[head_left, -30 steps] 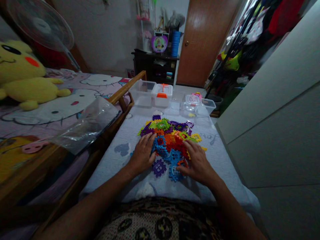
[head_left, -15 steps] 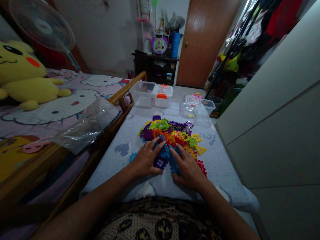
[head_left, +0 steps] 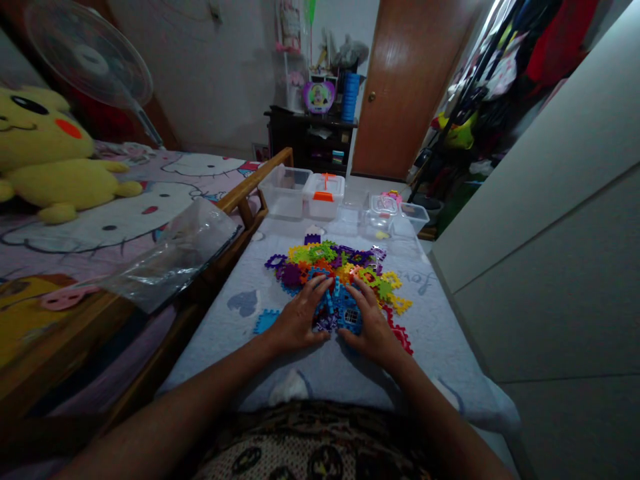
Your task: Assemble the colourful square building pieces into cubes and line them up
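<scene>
A heap of colourful interlocking plastic pieces (head_left: 345,263) lies on the cloth-covered table. My left hand (head_left: 300,317) curves around the near left of the heap, its fingers closed on blue pieces (head_left: 325,303). My right hand (head_left: 373,327) wraps the right side of a blue piece with a grid window (head_left: 351,316). Purple pieces (head_left: 326,323) show between the two hands. Red pieces (head_left: 399,331) lie just right of my right hand, and a flat light-blue piece (head_left: 266,321) is left of my left hand.
Clear plastic boxes (head_left: 286,193) line the table's far end, one with a lid and orange clips (head_left: 324,196). At left are a wooden rail (head_left: 255,177), a plastic bag (head_left: 183,247) and a yellow plush toy (head_left: 65,180) on a bed. White panels (head_left: 540,220) stand at right.
Both hands have gathered blue pieces closer together, and the windowed blue piece now shows by my right hand. A purple piece appears at the heap's left, and more light-blue piece shows.
</scene>
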A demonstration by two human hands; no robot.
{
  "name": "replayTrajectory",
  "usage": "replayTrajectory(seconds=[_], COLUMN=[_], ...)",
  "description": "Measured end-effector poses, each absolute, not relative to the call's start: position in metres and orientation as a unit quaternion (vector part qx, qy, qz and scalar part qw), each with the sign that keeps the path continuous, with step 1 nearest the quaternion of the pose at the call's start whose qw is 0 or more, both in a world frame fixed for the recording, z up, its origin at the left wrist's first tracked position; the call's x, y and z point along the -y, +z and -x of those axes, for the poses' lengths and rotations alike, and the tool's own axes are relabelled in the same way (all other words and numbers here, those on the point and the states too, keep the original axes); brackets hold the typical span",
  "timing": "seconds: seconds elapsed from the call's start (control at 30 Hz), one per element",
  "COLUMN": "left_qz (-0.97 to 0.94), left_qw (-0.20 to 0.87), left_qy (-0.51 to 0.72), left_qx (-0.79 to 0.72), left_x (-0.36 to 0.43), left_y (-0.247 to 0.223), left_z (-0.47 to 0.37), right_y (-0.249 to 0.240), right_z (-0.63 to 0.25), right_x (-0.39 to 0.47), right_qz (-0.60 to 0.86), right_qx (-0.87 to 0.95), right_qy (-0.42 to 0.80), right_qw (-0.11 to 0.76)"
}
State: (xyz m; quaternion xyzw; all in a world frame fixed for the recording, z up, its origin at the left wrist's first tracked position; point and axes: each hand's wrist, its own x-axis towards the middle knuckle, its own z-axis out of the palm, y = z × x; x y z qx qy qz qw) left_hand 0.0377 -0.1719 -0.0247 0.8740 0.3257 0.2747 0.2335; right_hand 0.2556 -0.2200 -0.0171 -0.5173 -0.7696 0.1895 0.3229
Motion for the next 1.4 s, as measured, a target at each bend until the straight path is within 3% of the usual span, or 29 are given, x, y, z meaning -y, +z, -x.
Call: replayTrajectory(seconds=[0.5,0.7,0.93,1.1,1.27,1.4], left_qz=[-0.784,-0.795,-0.843,-0.835,-0.766,-0.749], left_qw=[0.343,0.349,0.215,0.186,0.280,0.373], left_qy=[0.361,0.316,0.230,0.197,0.206,0.214], left_qx=[-0.370,-0.381,-0.437,-0.480,-0.540,-0.504], left_x=[0.139,0.090,0.059,0.044,0.033,0.037], left_y=[0.014,0.046,0.033,0.013,0.005,0.007], left_z=[-0.079,-0.086,-0.063,-0.034,-0.018,-0.016], right_y=[0.005,0.018,0.012,-0.003,-0.016,-0.018], right_z=[-0.250,-0.261,-0.284,-0.317,-0.329,-0.319], right_x=[0.169,0.119,0.100,0.097,0.100,0.105], right_qz=[0.517,0.556,0.601,0.652,0.684,0.663], right_qx=[0.682,0.639,0.654,0.634,0.610,0.646], right_qy=[0.221,0.230,0.227,0.182,0.248,0.258], right_qw=[0.468,0.479,0.401,0.373,0.314,0.278])
